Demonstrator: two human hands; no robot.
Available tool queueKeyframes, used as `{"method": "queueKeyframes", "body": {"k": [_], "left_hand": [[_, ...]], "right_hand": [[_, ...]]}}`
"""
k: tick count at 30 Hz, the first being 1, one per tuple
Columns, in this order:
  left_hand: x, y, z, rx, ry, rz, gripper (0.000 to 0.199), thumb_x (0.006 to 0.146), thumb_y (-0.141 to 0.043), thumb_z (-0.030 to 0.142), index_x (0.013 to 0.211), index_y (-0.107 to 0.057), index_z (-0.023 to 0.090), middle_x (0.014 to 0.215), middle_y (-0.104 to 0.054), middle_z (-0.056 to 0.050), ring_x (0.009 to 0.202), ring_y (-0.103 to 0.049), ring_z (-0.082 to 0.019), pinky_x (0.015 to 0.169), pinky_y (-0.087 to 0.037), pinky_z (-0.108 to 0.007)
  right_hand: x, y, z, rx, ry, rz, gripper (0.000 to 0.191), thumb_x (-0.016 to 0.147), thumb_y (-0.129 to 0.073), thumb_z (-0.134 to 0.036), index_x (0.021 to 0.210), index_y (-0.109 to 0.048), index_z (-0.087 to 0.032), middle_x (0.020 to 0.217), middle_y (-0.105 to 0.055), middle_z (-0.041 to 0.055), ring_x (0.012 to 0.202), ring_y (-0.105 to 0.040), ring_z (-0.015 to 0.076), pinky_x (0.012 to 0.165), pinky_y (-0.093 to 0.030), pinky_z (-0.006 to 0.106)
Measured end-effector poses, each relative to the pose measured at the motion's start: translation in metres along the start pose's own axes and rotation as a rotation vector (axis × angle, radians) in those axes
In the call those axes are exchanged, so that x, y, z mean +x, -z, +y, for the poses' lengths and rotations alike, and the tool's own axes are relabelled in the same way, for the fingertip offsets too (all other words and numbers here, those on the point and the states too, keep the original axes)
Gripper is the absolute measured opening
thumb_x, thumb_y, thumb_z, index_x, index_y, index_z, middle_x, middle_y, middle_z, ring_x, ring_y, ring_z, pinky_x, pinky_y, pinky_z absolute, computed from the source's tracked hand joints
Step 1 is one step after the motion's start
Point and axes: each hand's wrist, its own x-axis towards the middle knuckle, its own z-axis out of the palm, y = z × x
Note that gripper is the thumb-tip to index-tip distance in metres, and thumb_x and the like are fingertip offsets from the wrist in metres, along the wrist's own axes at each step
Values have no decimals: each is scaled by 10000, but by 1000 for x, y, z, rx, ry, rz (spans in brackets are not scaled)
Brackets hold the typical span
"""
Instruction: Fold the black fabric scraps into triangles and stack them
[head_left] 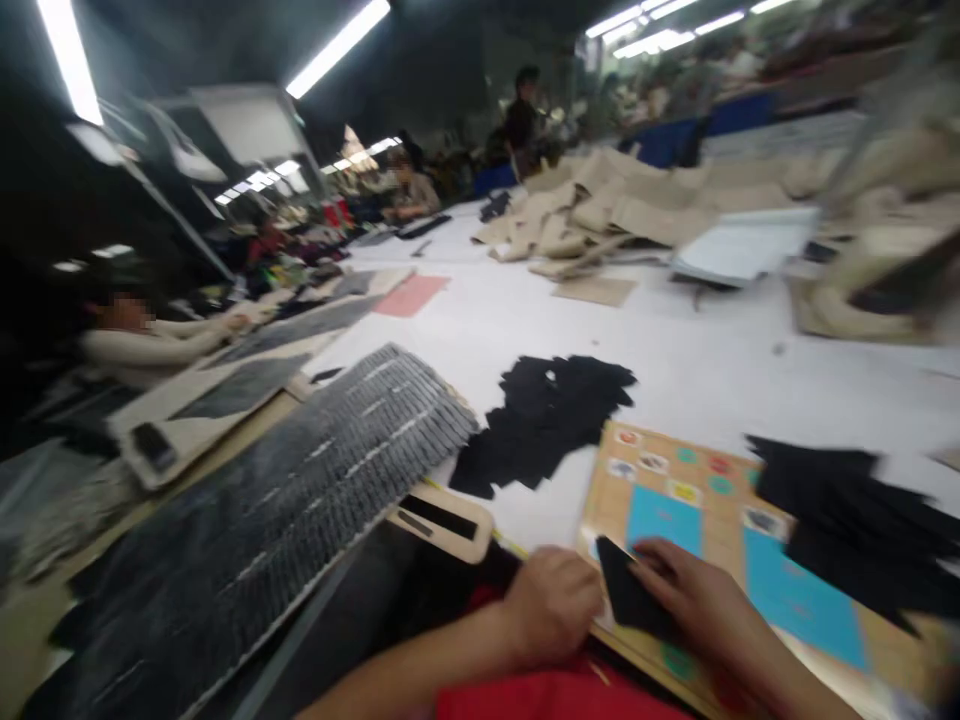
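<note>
My right hand (694,600) pinches a small dark piece of fabric (626,590) over a wooden board (720,530) with blue panels and stickers. Close beside it, at the board's near left edge, my left hand (556,603) is closed with its fingers curled. Whatever it may hold is hidden. Beyond the hands, a loose pile of black fabric pieces (547,420) lies on the white table (705,360). More black pieces (855,520) overlap the board's right side. The picture is somewhat blurred.
To the left lies a long stack of overlapping dark grey pieces (277,510), with a beige slotted piece (450,520) by its end. Beige material (600,205) is heaped at the back, near a white pad (750,245). A person (150,340) works at the left side.
</note>
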Motion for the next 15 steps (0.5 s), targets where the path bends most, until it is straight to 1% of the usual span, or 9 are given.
{"method": "queueKeyframes", "body": {"k": [1,2,3,4,5,7,10,13,15], "left_hand": [[-5,2,6,-373,321,-26,200,843,-442,228,785,-629,188,861,-617,-77,789,-569,-143,709,-476,-300],[-9,2,10,-650,508,-17,198,857,-430,206,776,-607,174,872,-619,-70,825,-560,-142,759,-461,-300],[-12,0,13,-811,605,25,185,865,-429,196,788,-595,166,879,-622,-65,851,-554,-146,794,-446,-307],[-13,-3,14,-896,664,41,160,860,-442,181,789,-584,162,892,-625,-63,875,-548,-153,816,-433,-313],[-14,-5,15,-943,683,56,141,854,-449,165,810,-583,161,921,-628,-63,908,-543,-161,836,-422,-320],[-12,-8,16,-939,661,59,151,843,-466,161,928,-592,161,1016,-626,-72,991,-526,-182,872,-405,-339],[-7,-10,14,-883,591,-17,316,859,-469,235,1156,-537,154,1176,-580,-91,1099,-481,-212,915,-381,-374],[-4,-13,14,-834,560,-101,380,872,-456,311,1202,-519,132,1231,-550,-94,1112,-468,-236,931,-363,-402],[-3,-15,15,-802,554,-117,390,872,-456,330,1195,-529,126,1229,-553,-94,1095,-475,-242,929,-358,-412]], "right_hand": [[-7,-2,2,43,-84,-87,186,845,-462,-319,880,-607,-208,779,-685,20,687,-643,159,592,-482,246],[-11,-3,3,55,-152,-133,178,835,-473,-299,915,-597,-199,842,-685,35,746,-642,168,634,-477,257],[-12,-5,4,58,-201,-159,178,828,-482,-289,930,-590,-191,867,-680,43,768,-637,174,650,-468,264],[-12,-7,4,67,-230,-171,180,828,-484,-285,940,-584,-186,866,-675,45,781,-632,174,664,-458,264],[-11,-8,4,66,-253,-177,182,826,-490,-283,947,-581,-182,866,-671,47,786,-626,175,670,-449,265],[-9,-8,2,58,-265,-176,179,826,-497,-283,948,-579,-180,850,-663,44,778,-615,170,673,-432,261],[-8,-7,-1,30,-250,-189,158,831,-498,-271,931,-579,-180,832,-652,40,762,-599,163,668,-413,256],[-7,-7,-3,-34,-225,-223,141,846,-490,-274,911,-574,-182,818,-638,35,737,-584,156,649,-392,249],[-6,-8,-5,-108,-210,-232,156,860,-484,-314,894,-566,-186,813,-627,34,720,-573,156,627,-376,250]]}}
